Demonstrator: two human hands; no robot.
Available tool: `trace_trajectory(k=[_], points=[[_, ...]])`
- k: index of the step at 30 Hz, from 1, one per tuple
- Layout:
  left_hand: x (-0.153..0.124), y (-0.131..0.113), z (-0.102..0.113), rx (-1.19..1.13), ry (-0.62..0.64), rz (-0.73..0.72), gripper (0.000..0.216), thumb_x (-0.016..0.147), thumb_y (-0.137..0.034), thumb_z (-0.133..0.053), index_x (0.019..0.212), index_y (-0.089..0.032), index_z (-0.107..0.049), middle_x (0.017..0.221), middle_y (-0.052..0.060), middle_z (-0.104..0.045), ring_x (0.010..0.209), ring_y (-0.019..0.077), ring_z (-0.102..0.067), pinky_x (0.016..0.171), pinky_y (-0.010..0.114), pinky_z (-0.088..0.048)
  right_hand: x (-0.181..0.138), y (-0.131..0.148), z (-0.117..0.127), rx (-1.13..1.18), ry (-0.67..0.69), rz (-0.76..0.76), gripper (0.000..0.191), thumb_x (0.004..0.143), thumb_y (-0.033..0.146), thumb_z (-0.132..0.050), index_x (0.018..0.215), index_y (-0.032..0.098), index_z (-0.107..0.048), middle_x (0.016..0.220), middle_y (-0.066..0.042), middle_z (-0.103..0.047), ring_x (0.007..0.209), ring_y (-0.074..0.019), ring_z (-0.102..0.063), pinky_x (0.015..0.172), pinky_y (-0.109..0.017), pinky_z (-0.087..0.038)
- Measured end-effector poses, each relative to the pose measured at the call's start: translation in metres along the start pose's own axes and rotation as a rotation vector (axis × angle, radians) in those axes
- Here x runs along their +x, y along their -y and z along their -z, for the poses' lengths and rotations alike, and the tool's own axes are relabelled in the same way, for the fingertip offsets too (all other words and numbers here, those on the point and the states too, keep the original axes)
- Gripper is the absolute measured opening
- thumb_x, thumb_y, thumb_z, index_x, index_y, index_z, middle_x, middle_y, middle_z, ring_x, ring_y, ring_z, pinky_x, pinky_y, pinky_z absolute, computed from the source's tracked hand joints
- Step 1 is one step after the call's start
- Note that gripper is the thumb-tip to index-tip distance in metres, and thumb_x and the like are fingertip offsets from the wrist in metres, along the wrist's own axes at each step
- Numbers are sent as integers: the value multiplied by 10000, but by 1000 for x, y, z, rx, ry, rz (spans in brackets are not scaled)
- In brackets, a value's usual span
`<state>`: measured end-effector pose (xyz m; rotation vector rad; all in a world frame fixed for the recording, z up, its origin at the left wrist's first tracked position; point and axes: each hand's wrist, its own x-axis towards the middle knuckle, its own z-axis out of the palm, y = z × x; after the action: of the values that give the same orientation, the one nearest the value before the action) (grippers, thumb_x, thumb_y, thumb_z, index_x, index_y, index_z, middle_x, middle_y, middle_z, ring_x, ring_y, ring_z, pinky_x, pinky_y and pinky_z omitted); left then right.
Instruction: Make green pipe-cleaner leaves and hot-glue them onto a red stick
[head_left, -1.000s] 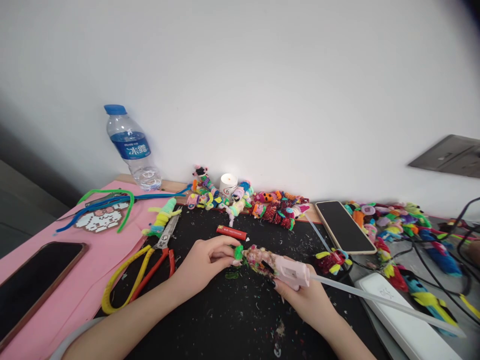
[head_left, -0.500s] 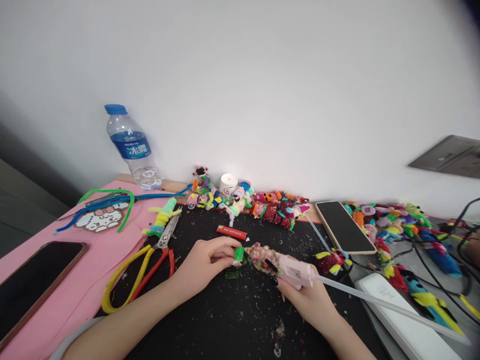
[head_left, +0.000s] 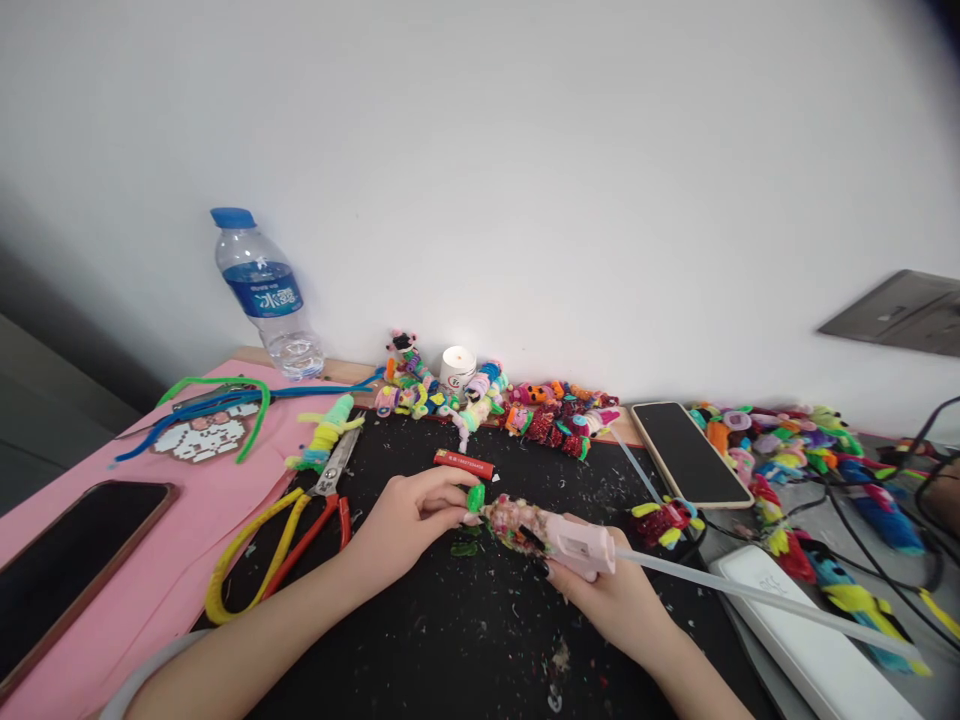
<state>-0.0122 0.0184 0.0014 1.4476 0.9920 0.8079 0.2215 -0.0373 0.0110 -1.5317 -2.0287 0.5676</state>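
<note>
Between its thumb and fingers, my left hand [head_left: 416, 515] pinches a small bright green fuzzy piece [head_left: 475, 497], which looks like pipe cleaner. My right hand [head_left: 607, 590] is wrapped around a pale pink glue gun [head_left: 577, 545]. Tufts of coloured fluff coat the gun's front, and its nozzle points left, at or very near the green piece; whether they touch I cannot tell. A long translucent glue stick [head_left: 757, 600] juts from the gun's back. Another green scrap [head_left: 463, 549] lies on the black mat [head_left: 420, 650] below my left fingertips.
Scissors [head_left: 330, 480] with yellow and red handles lie left, beside a yellow-green pipe-cleaner figure [head_left: 322, 437]. A red lighter-like bar [head_left: 463, 463] sits ahead. Behind are several fuzzy figures [head_left: 547, 425], a paper cup [head_left: 457, 370] and a bottle [head_left: 262, 295]. A phone [head_left: 690, 455], power bank [head_left: 810, 630] and cables occupy the right.
My right hand has shifted the glue gun slightly left, bringing its nozzle closer to my left fingertips. The green piece has turned more upright in my left hand's pinch.
</note>
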Motion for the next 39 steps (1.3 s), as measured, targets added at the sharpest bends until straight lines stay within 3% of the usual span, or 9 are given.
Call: trace_trajectory(k=[9, 16, 20, 39], points=[[0, 1, -1, -121, 72, 36, 242, 763, -150, -566, 1005, -161, -577, 832, 43, -713, 825, 193, -671, 776, 286, -504, 2, 0, 2, -18, -32, 22, 169, 778, 306, -509, 687, 211, -613, 579, 0, -589, 514, -156, -551, 486, -240, -463], [0, -2, -2, -116, 103, 62, 229, 762, -157, -560, 991, -155, -568, 827, 49, -712, 815, 206, -675, 698, 275, -510, 2, -1, 0, -54, -70, 15, 160, 764, 318, -527, 699, 207, -623, 589, -8, -609, 531, -165, -574, 481, -239, -480], [0, -2, -2, -133, 97, 52, 230, 762, -162, -562, 992, -159, -567, 827, 47, -713, 815, 204, -675, 700, 275, -510, 2, -1, 0, -74, -82, 21, 161, 750, 316, -525, 730, 203, -638, 652, -30, -642, 594, -192, -602, 524, -263, -499], [1, -1, -3, -154, 63, 71, 272, 729, -160, -571, 1001, -162, -562, 764, 20, -694, 766, 183, -659, 676, 268, -505, 1, 0, 1, -25, -30, 34, 138, 758, 285, -533, 667, 212, -607, 559, 8, -560, 494, -142, -545, 455, -217, -468]])
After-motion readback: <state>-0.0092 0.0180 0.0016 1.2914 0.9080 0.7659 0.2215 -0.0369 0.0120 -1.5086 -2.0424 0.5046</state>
